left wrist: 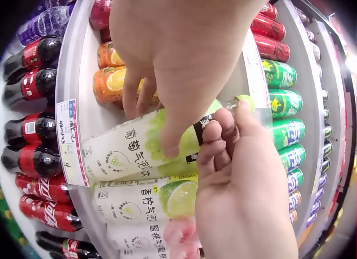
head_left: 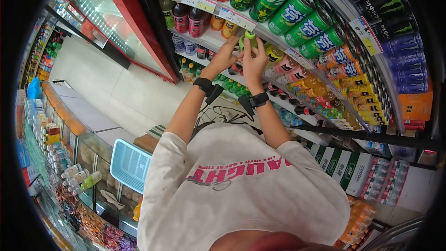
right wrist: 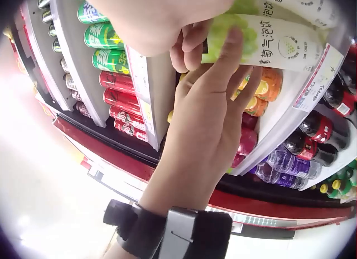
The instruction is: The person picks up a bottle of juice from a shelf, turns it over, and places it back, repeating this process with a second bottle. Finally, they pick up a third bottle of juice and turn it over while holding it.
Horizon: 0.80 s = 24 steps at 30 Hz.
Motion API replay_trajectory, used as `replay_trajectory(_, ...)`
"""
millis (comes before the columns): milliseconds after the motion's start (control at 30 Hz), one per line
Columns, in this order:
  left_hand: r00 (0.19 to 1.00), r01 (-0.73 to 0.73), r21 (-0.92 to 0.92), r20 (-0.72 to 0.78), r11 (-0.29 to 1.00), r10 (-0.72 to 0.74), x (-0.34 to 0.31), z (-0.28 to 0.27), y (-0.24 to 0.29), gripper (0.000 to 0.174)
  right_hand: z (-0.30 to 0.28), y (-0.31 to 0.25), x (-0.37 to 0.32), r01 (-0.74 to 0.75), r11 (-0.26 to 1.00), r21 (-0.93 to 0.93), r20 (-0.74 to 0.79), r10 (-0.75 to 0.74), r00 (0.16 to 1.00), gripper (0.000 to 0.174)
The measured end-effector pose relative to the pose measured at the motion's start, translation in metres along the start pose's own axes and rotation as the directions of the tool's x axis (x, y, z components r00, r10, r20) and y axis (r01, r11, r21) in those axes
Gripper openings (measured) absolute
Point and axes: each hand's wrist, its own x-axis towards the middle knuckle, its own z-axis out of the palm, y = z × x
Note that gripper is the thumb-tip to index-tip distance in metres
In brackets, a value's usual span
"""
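A grape drink bottle with a white label and green cap lies at the shelf front, its base towards the price strip in the left wrist view. My left hand grips its body, thumb on the front and fingers behind. My right hand holds the neck end, fingers curled close by the cap. Beside it are a lime bottle and peach bottles.
Green cans stand on the shelf above, with orange cans behind the bottle. Cola bottles fill a neighbouring shelf past the price strip. A light blue basket is at the lower left.
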Motion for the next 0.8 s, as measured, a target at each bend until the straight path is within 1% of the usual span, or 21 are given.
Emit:
replay_trajectory(33,1.000,0.003,-0.035,0.013,0.999,-0.002,0.002,0.001,0.001,0.056,-0.004,0.002,0.000,0.015,0.999,-0.029,0.019,-0.014,1.000,0.048)
replay_trajectory(133,0.999,-0.014,-0.016,0.052,1.000,0.015,0.009,0.005,-0.001,0.058,-0.007,0.003,0.002,0.009,1.000,-0.011,-0.033,-0.010,0.999,0.048)
replay_trajectory(233,0.992,-0.078,0.117,0.105,0.990,0.066,0.018,0.011,-0.005,0.062,-0.019,0.010,0.008,-0.047,0.999,-0.025,-0.059,0.045,0.997,0.041)
replay_trajectory(333,0.988,-0.027,0.138,0.157,0.990,0.005,0.021,0.015,0.009,0.069,-0.026,0.008,0.003,-0.023,0.995,0.096,-0.090,0.032,0.995,0.042)
replay_trajectory(367,0.987,-0.044,0.109,0.159,0.993,0.027,0.023,0.014,0.012,0.071,-0.030,0.007,0.001,-0.054,0.996,0.069,-0.066,0.058,0.996,0.046)
replay_trajectory(433,0.983,-0.066,0.045,0.177,0.997,0.057,0.020,0.012,0.009,0.074,-0.027,0.005,-0.001,-0.062,0.993,0.101,-0.066,0.069,0.995,0.048)
replay_trajectory(467,0.969,-0.181,0.036,0.176,0.983,0.172,0.019,0.013,-0.006,0.075,-0.027,0.007,-0.004,-0.067,0.991,0.119,-0.069,0.076,0.995,0.049)
replay_trajectory(500,0.976,-0.147,-0.016,0.158,0.989,0.148,0.014,0.018,-0.025,0.069,-0.029,0.009,-0.004,-0.096,0.986,0.139,-0.037,0.102,0.994,0.049)
replay_trajectory(533,0.982,-0.123,-0.065,0.139,0.990,0.131,0.014,0.018,-0.031,0.063,-0.031,0.008,-0.004,-0.099,0.985,0.142,-0.033,0.105,0.994,0.048)
replay_trajectory(567,0.985,-0.008,-0.085,0.169,0.996,0.023,0.013,0.016,-0.037,0.058,-0.034,0.006,-0.008,-0.105,0.984,0.143,-0.030,0.111,0.993,0.047)
replay_trajectory(633,0.955,0.212,-0.107,0.232,0.971,-0.183,0.025,0.003,-0.028,0.048,-0.042,-0.004,-0.013,-0.127,0.984,0.126,0.005,0.128,0.992,0.044)
replay_trajectory(733,0.971,0.210,-0.225,0.165,0.951,-0.175,0.040,0.002,-0.020,0.037,-0.066,-0.021,-0.034,-0.181,0.980,0.078,0.074,0.175,0.982,0.039)
replay_trajectory(767,0.977,0.170,-0.182,0.157,0.969,-0.142,0.047,0.003,-0.019,0.034,-0.073,-0.023,-0.043,-0.190,0.979,0.072,0.085,0.184,0.979,0.037)
replay_trajectory(800,0.975,0.196,-0.224,0.153,0.955,-0.164,0.049,0.008,-0.025,0.034,-0.080,-0.025,-0.051,-0.199,0.978,0.068,0.097,0.192,0.977,0.035)
